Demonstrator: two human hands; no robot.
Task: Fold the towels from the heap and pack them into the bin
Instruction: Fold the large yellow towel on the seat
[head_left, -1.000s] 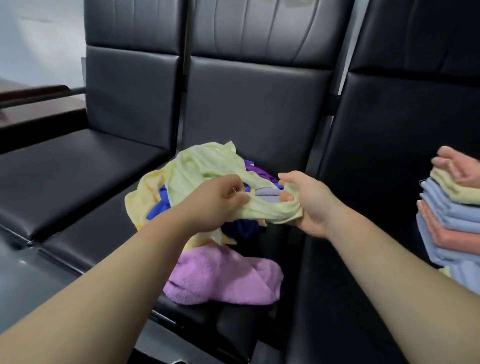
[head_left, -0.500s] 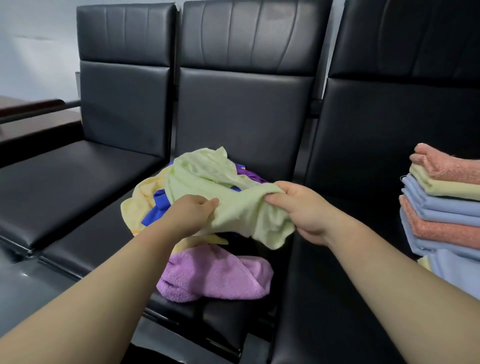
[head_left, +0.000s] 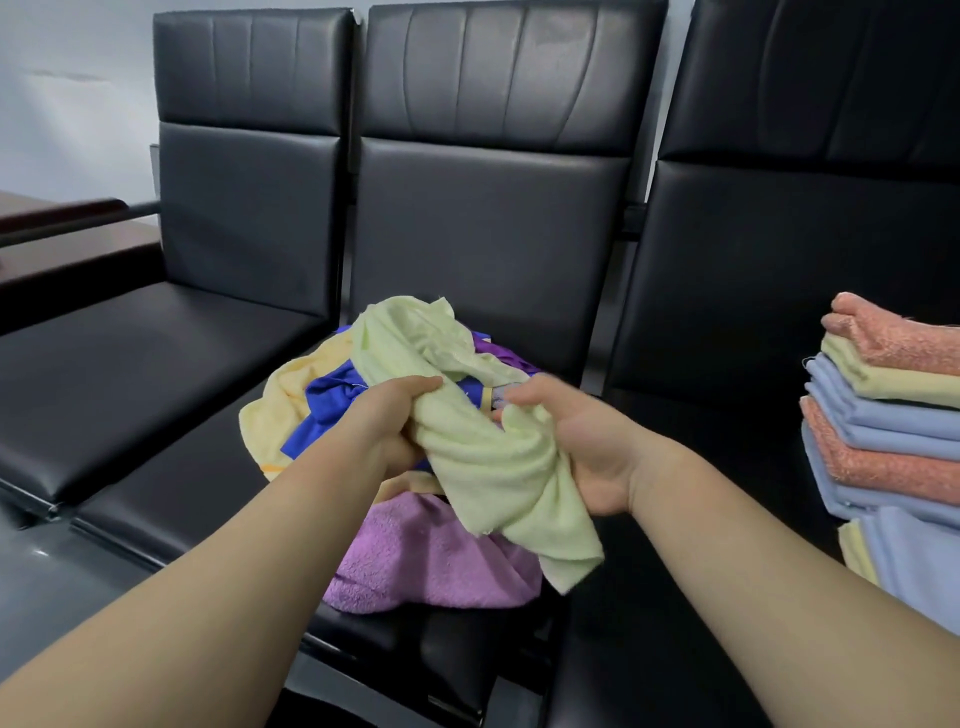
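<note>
Left hand (head_left: 395, 415) and right hand (head_left: 582, 447) both clench green towel (head_left: 493, 467), bunched and twisted between them, above heap (head_left: 291, 410) on middle seat (head_left: 182, 509). Towel's far end drapes over heap.

Risks:
- lifting may drag other cloths along
- purple towel (head_left: 415, 561) at seat's front edge could slide to floor
- corners hidden in bunch, so fold may start crooked

Bin not in view. Folded stack (head_left: 883, 410) sits on right seat, no container visible around it.
</note>
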